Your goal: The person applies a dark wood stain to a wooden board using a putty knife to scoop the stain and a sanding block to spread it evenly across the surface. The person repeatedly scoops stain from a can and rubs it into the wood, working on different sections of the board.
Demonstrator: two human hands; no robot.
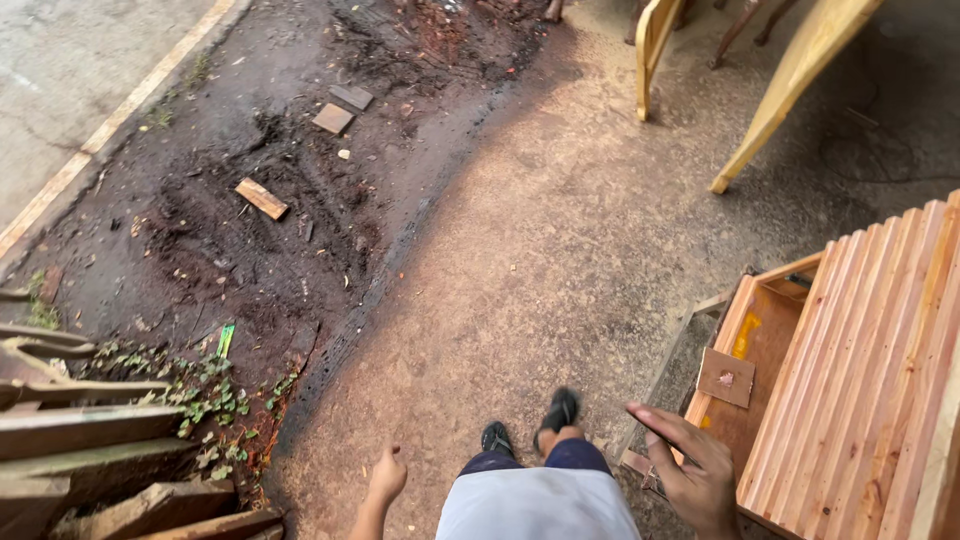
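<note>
I look down at my own legs, grey shorts and black sandals [556, 412] on a sawdust-covered concrete floor. My left hand [388, 474] hangs low at my side, fingers loosely curled, holding nothing. Close to the edge of a ribbed wooden cabinet panel [868, 360] lying on its side, my right hand [692, 466] is raised with fingers spread. A thin dark stick-like thing crosses its fingers; I cannot tell whether it is held.
Dark muddy ground [250, 240] with small wood offcuts [262, 198] lies to the left. Stacked old planks [90, 450] and weeds fill the lower left. Pale wooden furniture legs [790, 80] stand at the top right. A small wood square [726, 378] sits inside the cabinet.
</note>
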